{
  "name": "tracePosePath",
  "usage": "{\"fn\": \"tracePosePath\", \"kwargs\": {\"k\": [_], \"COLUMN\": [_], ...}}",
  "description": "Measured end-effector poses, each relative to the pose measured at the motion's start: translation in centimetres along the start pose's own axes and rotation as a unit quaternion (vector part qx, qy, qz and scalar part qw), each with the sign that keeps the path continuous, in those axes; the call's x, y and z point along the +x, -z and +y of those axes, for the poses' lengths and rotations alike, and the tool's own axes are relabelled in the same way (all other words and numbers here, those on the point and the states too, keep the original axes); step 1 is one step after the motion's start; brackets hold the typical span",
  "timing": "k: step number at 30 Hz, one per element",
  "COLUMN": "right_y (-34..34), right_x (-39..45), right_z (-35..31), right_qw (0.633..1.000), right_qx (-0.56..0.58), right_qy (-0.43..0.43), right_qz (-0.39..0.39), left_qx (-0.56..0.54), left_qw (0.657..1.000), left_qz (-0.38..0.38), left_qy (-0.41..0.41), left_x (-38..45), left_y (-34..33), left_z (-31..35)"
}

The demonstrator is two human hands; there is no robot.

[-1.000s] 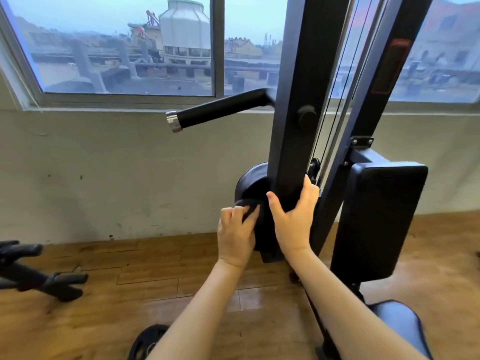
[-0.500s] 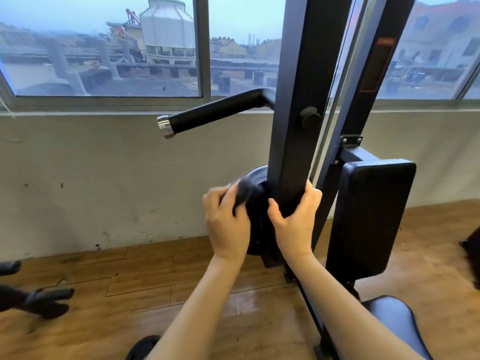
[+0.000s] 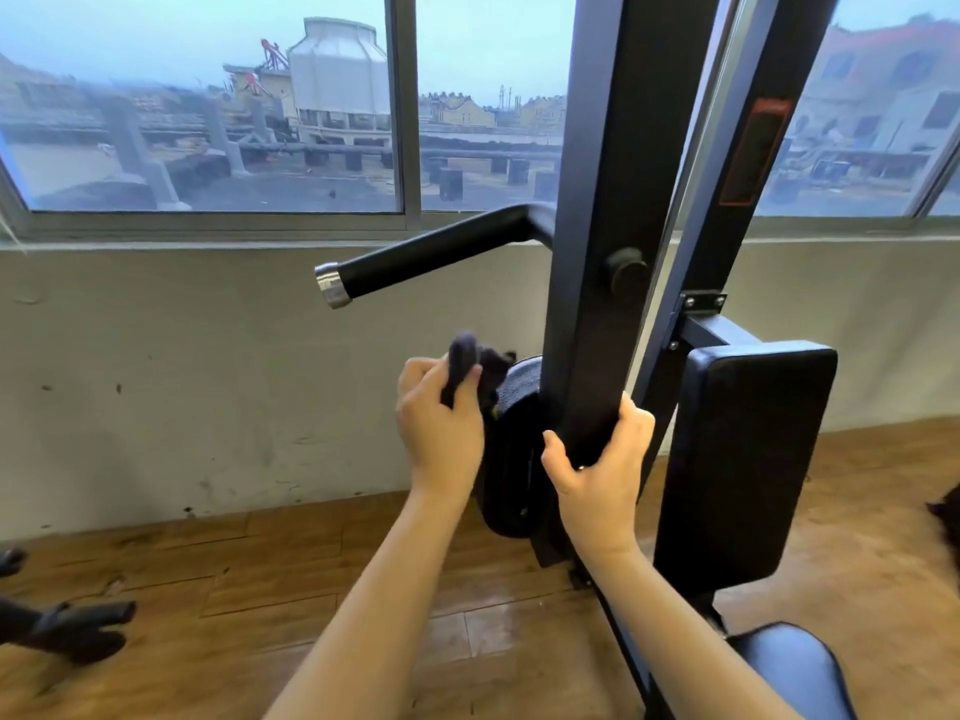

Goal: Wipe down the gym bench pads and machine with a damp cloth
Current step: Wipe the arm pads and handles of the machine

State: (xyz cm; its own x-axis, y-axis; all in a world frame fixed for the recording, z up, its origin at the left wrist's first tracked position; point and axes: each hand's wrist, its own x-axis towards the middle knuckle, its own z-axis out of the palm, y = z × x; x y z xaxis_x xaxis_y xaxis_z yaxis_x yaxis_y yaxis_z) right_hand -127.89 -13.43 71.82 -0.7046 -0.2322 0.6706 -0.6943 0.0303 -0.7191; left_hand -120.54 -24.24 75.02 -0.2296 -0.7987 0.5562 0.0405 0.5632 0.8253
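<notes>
A black gym machine stands in front of me, its thick upright post [image 3: 618,210] rising out of frame. My left hand [image 3: 441,423] grips a dark bunched cloth [image 3: 470,363] against the upper left rim of a round black weight plate [image 3: 511,444] behind the post. My right hand [image 3: 602,454] is wrapped round the lower part of the post. A black rectangular back pad [image 3: 743,459] hangs to the right of the post. The black seat pad [image 3: 789,672] shows at the bottom right.
A black handle bar with a silver end cap [image 3: 431,257] sticks out left above my hands. A grey wall [image 3: 182,376] and window lie close behind. Black rack feet [image 3: 67,626] sit on the wooden floor at far left.
My left hand has slid the cloth upward along the plate's rim, from its middle to its top. My right hand keeps its hold on the post.
</notes>
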Motion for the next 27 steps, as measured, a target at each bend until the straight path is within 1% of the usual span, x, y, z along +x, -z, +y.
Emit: {"fn": "tracePosePath", "kwargs": {"k": [2,3,4,7,8,12,14,15,17,18,19,20,22,23,25,27], "right_y": [0.1,0.1,0.2,0.4,0.4,0.5,0.6,0.6,0.6,0.6,0.5,0.4,0.1,0.0,-0.1,-0.1], "right_x": [0.0,0.1,0.1,0.4,0.5,0.8,1.0,1.1,1.0,0.8,0.7,0.5,0.1,0.0,0.0,0.0], "right_z": [0.1,0.2,0.1,0.2,0.2,0.5,0.5,0.5,0.7,0.6,0.5,0.4,0.3,0.2,0.1,0.1], "right_qw": [1.0,1.0,1.0,1.0,1.0,1.0,0.999,0.999,1.0,1.0,1.0,1.0,1.0,1.0,1.0,1.0], "right_qx": [-0.012,-0.014,-0.014,-0.013,-0.011,-0.017,-0.023,-0.025,-0.025,-0.021,-0.015,-0.011,-0.013,-0.016,-0.017,-0.015], "right_qy": [0.006,0.006,0.006,0.01,0.012,0.011,0.013,0.014,0.013,0.013,0.014,0.015,0.012,0.012,0.013,0.016], "right_qz": [0.0,-0.002,-0.002,0.005,0.006,0.017,0.018,0.017,0.007,0.004,0.004,0.003,0.002,0.003,0.006,0.008], "left_qx": [0.014,0.018,0.009,-0.065,-0.072,-0.039,-0.024,-0.001,0.067,0.079,0.068,0.043,-0.02,-0.053,-0.071,-0.08], "left_qw": [0.994,0.99,0.99,0.995,0.995,0.997,0.995,0.99,0.967,0.956,0.953,0.956,0.969,0.972,0.983,0.986], "left_qz": [-0.083,-0.111,-0.117,-0.072,-0.061,-0.064,-0.084,-0.112,-0.179,-0.193,-0.18,-0.141,-0.04,-0.016,-0.029,-0.046], "left_qy": [-0.065,-0.082,-0.079,-0.02,-0.008,0.012,0.05,0.083,0.169,0.207,0.234,0.252,0.243,0.228,0.165,0.136], "left_x": [1.3,1.1,0.7,-0.4,-0.7,-2.9,-3.9,-4.2,-5.0,-5.4,-5.4,-5.0,-3.3,-2.4,-1.5,-2.3], "left_y": [-1.6,-2.3,-2.7,-2.5,-2.2,-1.2,-0.9,-0.8,-0.7,-0.6,-0.6,-0.7,-1.0,-1.3,-1.7,-2.2], "left_z": [1.6,1.4,1.0,-0.7,-1.4,-3.7,-5.1,-6.3,-8.3,-9.1,-9.2,-8.8,-6.6,-5.4,-3.4,-3.3]}}
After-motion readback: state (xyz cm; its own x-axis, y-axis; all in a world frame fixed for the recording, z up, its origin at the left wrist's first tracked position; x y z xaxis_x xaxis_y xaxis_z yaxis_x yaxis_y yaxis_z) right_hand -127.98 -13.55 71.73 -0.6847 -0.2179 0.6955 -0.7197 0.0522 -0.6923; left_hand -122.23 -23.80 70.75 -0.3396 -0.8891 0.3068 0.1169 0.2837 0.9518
